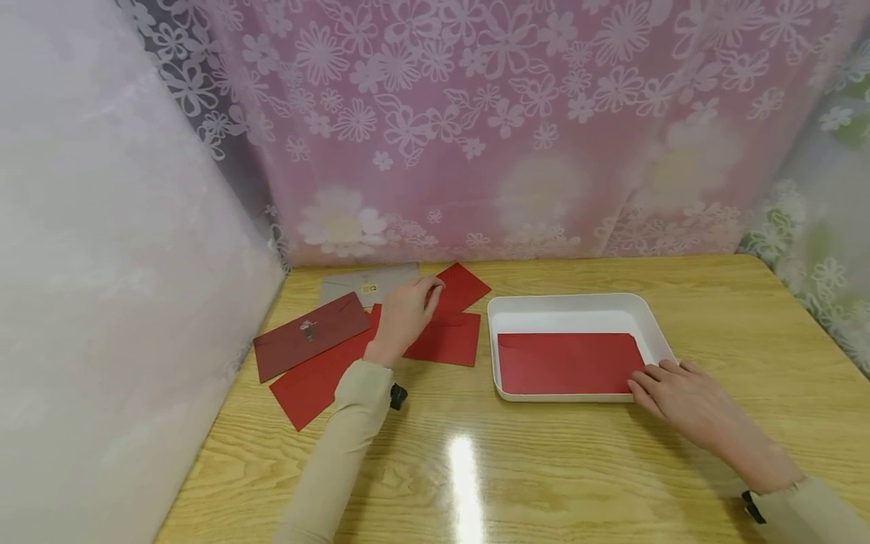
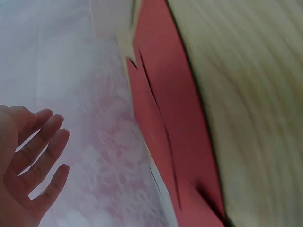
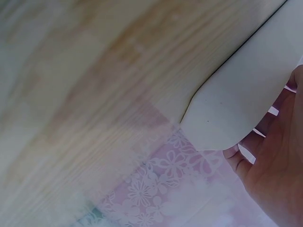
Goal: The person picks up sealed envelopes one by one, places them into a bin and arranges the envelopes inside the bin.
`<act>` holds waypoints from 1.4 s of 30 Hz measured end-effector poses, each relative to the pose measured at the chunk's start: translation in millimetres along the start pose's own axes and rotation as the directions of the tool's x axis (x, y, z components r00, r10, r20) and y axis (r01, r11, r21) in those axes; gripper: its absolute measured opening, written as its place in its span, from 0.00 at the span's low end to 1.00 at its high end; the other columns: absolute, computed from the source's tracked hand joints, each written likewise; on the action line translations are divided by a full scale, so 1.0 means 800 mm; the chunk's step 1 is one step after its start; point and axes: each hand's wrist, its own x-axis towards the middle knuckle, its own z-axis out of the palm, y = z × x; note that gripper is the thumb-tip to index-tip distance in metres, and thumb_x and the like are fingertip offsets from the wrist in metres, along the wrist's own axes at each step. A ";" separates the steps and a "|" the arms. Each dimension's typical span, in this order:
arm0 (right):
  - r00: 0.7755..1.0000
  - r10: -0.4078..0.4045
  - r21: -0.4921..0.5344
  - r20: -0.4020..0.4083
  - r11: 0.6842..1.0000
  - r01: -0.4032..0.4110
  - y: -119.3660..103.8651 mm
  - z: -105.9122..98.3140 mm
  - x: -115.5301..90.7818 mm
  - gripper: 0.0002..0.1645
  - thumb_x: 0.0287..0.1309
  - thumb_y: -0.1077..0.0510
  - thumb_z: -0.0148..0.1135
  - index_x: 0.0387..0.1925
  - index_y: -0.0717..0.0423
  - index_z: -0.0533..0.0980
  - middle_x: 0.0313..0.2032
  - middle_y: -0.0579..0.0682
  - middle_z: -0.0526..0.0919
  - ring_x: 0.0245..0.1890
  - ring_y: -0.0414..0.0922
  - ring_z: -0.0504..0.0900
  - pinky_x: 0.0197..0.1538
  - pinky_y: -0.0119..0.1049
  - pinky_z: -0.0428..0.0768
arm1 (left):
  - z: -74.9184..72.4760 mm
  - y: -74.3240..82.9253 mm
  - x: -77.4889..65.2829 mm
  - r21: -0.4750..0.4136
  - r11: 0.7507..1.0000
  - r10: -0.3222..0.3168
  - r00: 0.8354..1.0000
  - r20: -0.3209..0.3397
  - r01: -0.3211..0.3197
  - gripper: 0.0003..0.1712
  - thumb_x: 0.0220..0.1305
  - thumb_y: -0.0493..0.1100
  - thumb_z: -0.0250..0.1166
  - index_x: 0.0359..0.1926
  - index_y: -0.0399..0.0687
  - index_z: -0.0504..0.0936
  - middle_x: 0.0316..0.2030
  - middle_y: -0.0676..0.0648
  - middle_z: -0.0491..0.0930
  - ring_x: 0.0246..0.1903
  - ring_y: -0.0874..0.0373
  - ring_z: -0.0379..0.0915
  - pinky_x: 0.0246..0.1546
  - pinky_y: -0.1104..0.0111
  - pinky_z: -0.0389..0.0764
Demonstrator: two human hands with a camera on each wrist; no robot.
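My left hand (image 1: 406, 316) hovers over a spread of envelopes on the left, fingers loosely bent and holding nothing. Beneath and around it lie a red envelope (image 1: 454, 341), another red envelope (image 1: 464, 287) behind it, and a long red envelope (image 1: 306, 389) towards the front. A maroon envelope (image 1: 309, 336) with a small printed motif overlaps the long one. Farther back is a grey envelope (image 1: 340, 289) with a gold seal. My right hand (image 1: 693, 400) grips the front right corner of a white tray (image 1: 564, 304), fingers hooked over its rim (image 3: 236, 109). Inside the tray lies a red envelope (image 1: 567, 364).
The wooden table (image 1: 544, 468) carries a bright light reflection near its front. A pink floral curtain (image 1: 476, 151) hangs along the back edge, and a pale cloth (image 1: 122, 264) stands along the left side.
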 end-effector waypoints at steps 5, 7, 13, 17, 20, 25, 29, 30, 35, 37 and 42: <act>0.998 0.039 0.027 0.049 0.999 -0.041 -0.002 -0.002 -0.002 0.51 0.79 0.46 0.09 0.43 0.60 0.84 0.41 0.54 0.86 0.40 0.56 0.82 0.41 0.53 0.81 | -0.018 -0.049 -0.020 0.006 0.993 -0.122 0.992 -0.016 0.122 0.09 0.75 0.43 0.61 0.47 0.49 0.86 0.38 0.48 0.87 0.24 0.55 0.80 0.19 0.65 0.75; 0.998 0.042 0.025 0.056 0.999 -0.044 -0.002 -0.003 -0.002 0.51 0.79 0.46 0.08 0.43 0.60 0.84 0.41 0.54 0.86 0.41 0.56 0.81 0.42 0.54 0.81 | -0.026 -0.071 -0.028 0.009 0.985 -0.173 0.985 -0.013 0.173 0.09 0.75 0.44 0.60 0.48 0.49 0.86 0.38 0.47 0.87 0.27 0.55 0.82 0.20 0.64 0.76; 0.998 0.031 0.013 0.059 0.999 -0.032 -0.002 -0.005 -0.002 0.54 0.76 0.46 0.03 0.44 0.60 0.83 0.42 0.54 0.86 0.42 0.56 0.81 0.43 0.54 0.81 | -0.052 -0.130 -0.051 0.017 0.947 -0.321 0.947 0.031 0.320 0.12 0.76 0.44 0.59 0.52 0.45 0.84 0.39 0.42 0.87 0.29 0.50 0.83 0.21 0.59 0.77; 0.996 0.061 0.030 0.060 0.998 -0.063 -0.003 -0.005 -0.001 0.57 0.74 0.44 0.01 0.43 0.60 0.84 0.41 0.53 0.86 0.41 0.56 0.82 0.42 0.54 0.81 | -0.070 -0.161 -0.067 0.049 0.918 -0.397 0.914 0.078 0.394 0.13 0.76 0.44 0.59 0.52 0.43 0.83 0.43 0.40 0.84 0.37 0.46 0.83 0.29 0.54 0.81; 0.996 0.079 0.041 0.046 0.996 -0.081 -0.003 -0.004 0.000 0.57 0.75 0.42 0.02 0.42 0.60 0.84 0.40 0.53 0.85 0.40 0.55 0.81 0.41 0.53 0.81 | -0.080 -0.181 -0.079 0.090 0.902 -0.431 0.893 0.130 0.422 0.14 0.76 0.43 0.59 0.53 0.40 0.83 0.47 0.37 0.82 0.40 0.43 0.82 0.35 0.51 0.81; 0.997 0.081 0.045 0.012 0.996 -0.081 -0.002 -0.002 0.001 0.54 0.78 0.42 0.06 0.39 0.60 0.84 0.37 0.52 0.84 0.36 0.54 0.80 0.40 0.52 0.81 | -0.094 -0.206 -0.094 0.161 0.883 -0.468 0.855 0.223 0.441 0.20 0.74 0.44 0.61 0.58 0.34 0.78 0.52 0.31 0.78 0.47 0.36 0.77 0.47 0.46 0.79; 0.999 0.035 0.025 -0.006 0.999 -0.034 -0.001 -0.001 0.001 0.52 0.78 0.46 0.06 0.39 0.60 0.83 0.36 0.52 0.83 0.35 0.54 0.79 0.39 0.51 0.81 | -0.101 -0.219 -0.106 0.186 0.873 -0.486 0.831 0.269 0.451 0.24 0.73 0.46 0.63 0.58 0.29 0.76 0.51 0.27 0.77 0.49 0.33 0.75 0.49 0.44 0.77; 1.000 0.021 0.018 -0.005 1.000 -0.021 0.000 -0.001 0.001 0.53 0.78 0.47 0.05 0.39 0.60 0.83 0.37 0.53 0.84 0.35 0.54 0.79 0.39 0.51 0.81 | -0.102 -0.222 -0.109 0.186 0.869 -0.494 0.823 0.280 0.459 0.25 0.73 0.46 0.64 0.59 0.28 0.75 0.50 0.26 0.77 0.48 0.32 0.75 0.49 0.44 0.77; 1.000 0.016 0.019 0.002 1.000 -0.016 0.000 -0.001 0.001 0.53 0.77 0.47 0.04 0.41 0.61 0.83 0.38 0.53 0.84 0.37 0.55 0.80 0.40 0.52 0.81 | -0.105 -0.231 -0.117 0.196 0.854 -0.521 0.794 0.315 0.482 0.30 0.71 0.50 0.66 0.58 0.28 0.75 0.48 0.27 0.76 0.48 0.31 0.73 0.51 0.44 0.75; 1.000 0.014 0.019 0.002 1.000 -0.014 0.000 -0.001 0.001 0.53 0.78 0.47 0.05 0.41 0.61 0.83 0.38 0.54 0.84 0.37 0.55 0.80 0.40 0.52 0.81 | -0.106 -0.232 -0.119 0.206 0.856 -0.517 0.793 0.322 0.475 0.31 0.69 0.52 0.67 0.58 0.28 0.76 0.48 0.27 0.76 0.49 0.30 0.73 0.51 0.43 0.75; 1.000 0.016 0.019 0.013 1.000 -0.017 0.000 -0.001 0.002 0.54 0.77 0.45 0.04 0.41 0.60 0.83 0.38 0.53 0.85 0.38 0.55 0.81 0.40 0.52 0.82 | -0.107 -0.233 -0.122 0.220 0.863 -0.505 0.790 0.348 0.455 0.35 0.65 0.56 0.71 0.56 0.28 0.77 0.49 0.28 0.76 0.48 0.32 0.73 0.50 0.44 0.75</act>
